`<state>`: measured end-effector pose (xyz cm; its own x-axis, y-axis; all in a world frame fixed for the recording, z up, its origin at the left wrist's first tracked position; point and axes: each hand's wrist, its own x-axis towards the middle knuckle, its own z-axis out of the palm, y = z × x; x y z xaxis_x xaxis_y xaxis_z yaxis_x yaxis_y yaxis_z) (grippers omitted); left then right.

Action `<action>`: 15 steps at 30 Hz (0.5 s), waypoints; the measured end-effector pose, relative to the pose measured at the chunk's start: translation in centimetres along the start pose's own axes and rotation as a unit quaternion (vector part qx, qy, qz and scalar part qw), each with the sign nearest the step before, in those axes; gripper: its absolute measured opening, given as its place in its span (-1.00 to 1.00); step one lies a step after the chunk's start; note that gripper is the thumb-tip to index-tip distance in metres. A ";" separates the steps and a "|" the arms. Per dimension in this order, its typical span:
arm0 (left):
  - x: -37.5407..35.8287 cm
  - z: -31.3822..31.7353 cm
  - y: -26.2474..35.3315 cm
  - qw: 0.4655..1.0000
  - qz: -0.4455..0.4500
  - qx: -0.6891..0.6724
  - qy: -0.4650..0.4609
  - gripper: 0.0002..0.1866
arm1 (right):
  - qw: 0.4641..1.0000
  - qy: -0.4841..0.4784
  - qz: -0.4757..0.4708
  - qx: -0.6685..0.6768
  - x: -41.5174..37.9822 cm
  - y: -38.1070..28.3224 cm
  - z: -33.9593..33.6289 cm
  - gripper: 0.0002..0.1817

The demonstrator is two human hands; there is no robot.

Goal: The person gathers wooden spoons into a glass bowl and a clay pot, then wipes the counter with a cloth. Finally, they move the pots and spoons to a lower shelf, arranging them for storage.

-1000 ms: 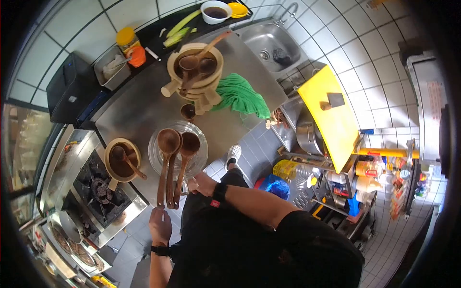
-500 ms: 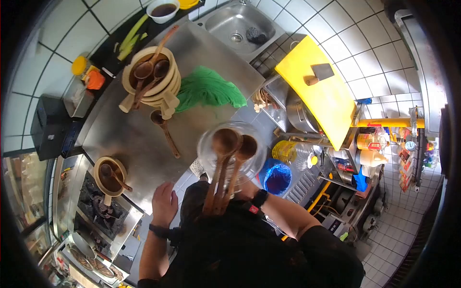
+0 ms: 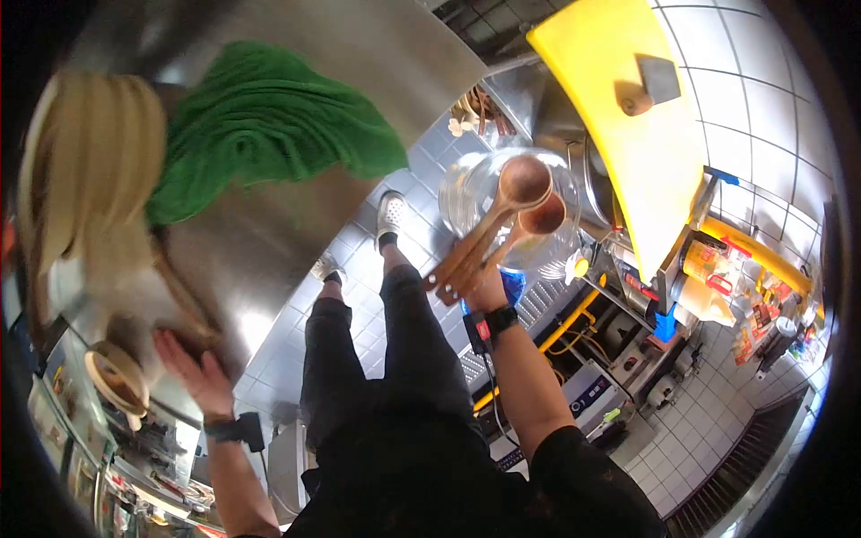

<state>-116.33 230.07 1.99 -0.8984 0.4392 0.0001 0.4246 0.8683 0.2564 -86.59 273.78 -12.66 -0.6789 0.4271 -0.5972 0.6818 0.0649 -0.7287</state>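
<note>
My left hand [image 3: 199, 377] has its fingers spread at the steel counter's front edge, just below the handle of a wooden ladle [image 3: 186, 291]; contact is unclear. With my right hand [image 3: 489, 294] I grip a clear round container [image 3: 462, 184] by its near side. Several wooden ladles [image 3: 525, 182] lie across it, their handles pointing toward me and partly covering that hand. Blurred stacked pale pots [image 3: 117, 161] stand at the left of the counter. Beside them lies a crumpled green cloth [image 3: 278, 134].
A single pot [image 3: 118, 381] sits at the lower left. The steel counter [image 3: 359, 45] fills the upper left. A yellow board [image 3: 619, 117] carrying a cleaver [image 3: 659, 79] is at the upper right. Shelves with bottles [image 3: 704, 260] stand at the right, above the tiled floor [image 3: 691, 421].
The view has swung and tilted down, showing my legs and shoes. My left hand has reached out toward the loose ladle. My right hand still holds the container, now further from my body.
</note>
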 end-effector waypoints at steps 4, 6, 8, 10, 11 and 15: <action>0.3 0.3 0.0 1.000 0.019 0.019 0.006 -0.24 | 0.990 0.081 0.040 0.111 6.5 1.8 -1.5 -0.73; 0.3 0.4 -0.1 1.000 0.014 -0.001 0.003 -0.24 | 0.974 0.177 -0.139 0.039 10.2 4.5 -1.6 -0.73; -0.1 0.5 -0.4 1.000 -0.006 0.006 -0.011 -0.21 | 0.916 0.113 -0.016 0.384 12.0 3.7 -3.1 -0.73; 0.0 0.5 -0.3 1.000 -0.005 0.020 -0.011 -0.19 | 0.817 0.112 0.057 0.563 14.1 2.0 -3.7 -0.74; -0.3 0.5 -0.8 1.000 -0.005 0.026 -0.015 -0.17 | 0.838 0.134 0.056 0.526 15.3 2.1 -4.1 -0.70; -0.4 0.4 -0.8 0.999 -0.007 0.028 -0.033 -0.17 | 0.877 0.134 0.028 0.461 18.9 2.0 -6.7 -0.73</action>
<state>-116.29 229.26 1.37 -0.8958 0.4393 -0.0677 0.4192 0.8855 0.2005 -96.24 288.01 -23.12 -0.4792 0.6104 -0.6307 0.1189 -0.6668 -0.7357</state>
